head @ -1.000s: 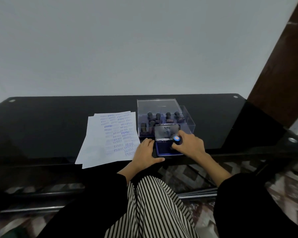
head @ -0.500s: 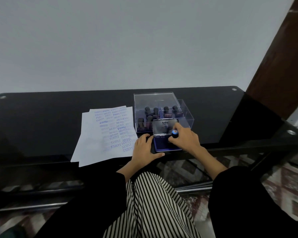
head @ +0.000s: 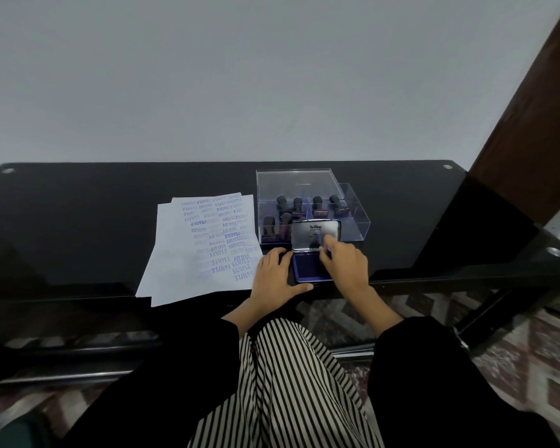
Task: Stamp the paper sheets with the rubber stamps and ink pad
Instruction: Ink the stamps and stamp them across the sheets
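Right hand: fingers curled round small blue-capped rubber stamp, over open blue ink pad. Left hand: fingers flat beside pad. Stamp likely light, rigid: grip handle, avoid inked face. White paper sheets alongside: thin, slippery.

Open tabletop left of the paper sheets and right of the clear box — upright ink-pad lid fronts it.

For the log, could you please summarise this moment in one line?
right hand: stamp on ink pad | left hand: beside pad
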The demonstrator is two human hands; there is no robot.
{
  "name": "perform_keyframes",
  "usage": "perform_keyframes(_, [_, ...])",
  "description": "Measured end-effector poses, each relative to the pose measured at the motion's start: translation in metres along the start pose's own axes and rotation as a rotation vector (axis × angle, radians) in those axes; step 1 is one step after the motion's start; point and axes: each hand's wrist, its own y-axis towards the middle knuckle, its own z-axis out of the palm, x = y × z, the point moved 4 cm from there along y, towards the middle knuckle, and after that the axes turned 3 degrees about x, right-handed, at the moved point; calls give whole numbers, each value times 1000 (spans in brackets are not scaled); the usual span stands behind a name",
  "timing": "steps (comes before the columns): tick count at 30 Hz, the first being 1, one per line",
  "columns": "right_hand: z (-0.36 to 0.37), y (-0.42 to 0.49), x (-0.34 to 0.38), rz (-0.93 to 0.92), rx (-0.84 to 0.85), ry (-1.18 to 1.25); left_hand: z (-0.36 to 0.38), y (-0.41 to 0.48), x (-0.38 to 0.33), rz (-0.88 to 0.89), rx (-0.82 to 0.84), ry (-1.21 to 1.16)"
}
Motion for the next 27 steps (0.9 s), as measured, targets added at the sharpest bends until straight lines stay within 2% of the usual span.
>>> perform_keyframes(7, [1,-5,0,-3,-93,26,0,-1,-1,22,-7,8])
perform_keyframes(13, [5,-19,2,-13,-245,55,1,-3,-1,22,-6,26])
perform_keyframes(25, [11,-4,-2,27,-194,52,-1,-4,-2,15,17,21])
perform_keyframes(27, [12,-3,-3,26,-234,72,0,-4,-3,17,21,35])
